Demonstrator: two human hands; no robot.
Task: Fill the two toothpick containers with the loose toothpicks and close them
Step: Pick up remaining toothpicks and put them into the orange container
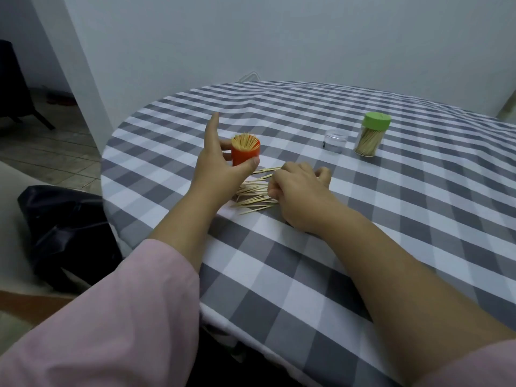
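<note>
Meanwhile left hand (pixel 216 160) grips orange container (pixel 245 155) beside loose toothpicks (pixel 252 192).

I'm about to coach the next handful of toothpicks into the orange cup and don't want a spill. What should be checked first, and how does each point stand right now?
1. Orange cup upright with its mouth open: ok.
2. Left hand steadying the cup, thumb and fingers around it: ok.
3. Right hand has toothpicks gathered: cannot tell; its fingers curl over the loose toothpicks, hiding any pinch.
4. Room left in the cup: cannot tell; toothpicks already reach the rim.
5. Green-lidded container filled and closed: ok.
6. Clear piece, probably the orange cup's other half, within reach: ok, standing beside the green-lidded one.
</note>
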